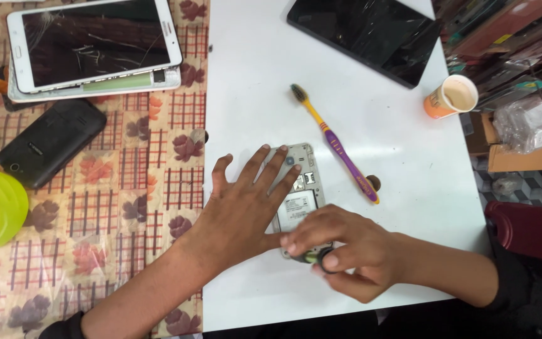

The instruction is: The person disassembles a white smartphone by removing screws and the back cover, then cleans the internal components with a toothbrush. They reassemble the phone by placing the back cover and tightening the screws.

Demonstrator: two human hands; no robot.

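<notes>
The opened phone (297,198), its back cover off and innards showing, lies on the white tabletop (403,157) and serves as the landmark. At its near end, the right hand (346,251) is curled around a small dark screwdriver (318,256), fingertips pinching the handle; the tip is hidden by the fingers, so whether it sits in a screw cannot be told. The left hand (243,210) lies flat and open across the phone's left side, fingers spread, holding nothing but pressing the body down.

To do this well, I would judge that the flat hand should keep the phone from twisting while the driver stays upright over the screw, with light downward pressure so the head does not strip.

Just right of the phone lies a purple-and-yellow toothbrush (337,147). Farther right stands an orange paper cup (451,96). Beyond the phone rests a black tablet (365,34). Left of it, on the patterned cloth (158,188), sit a black phone (51,141) and a cracked white tablet (92,41).
</notes>
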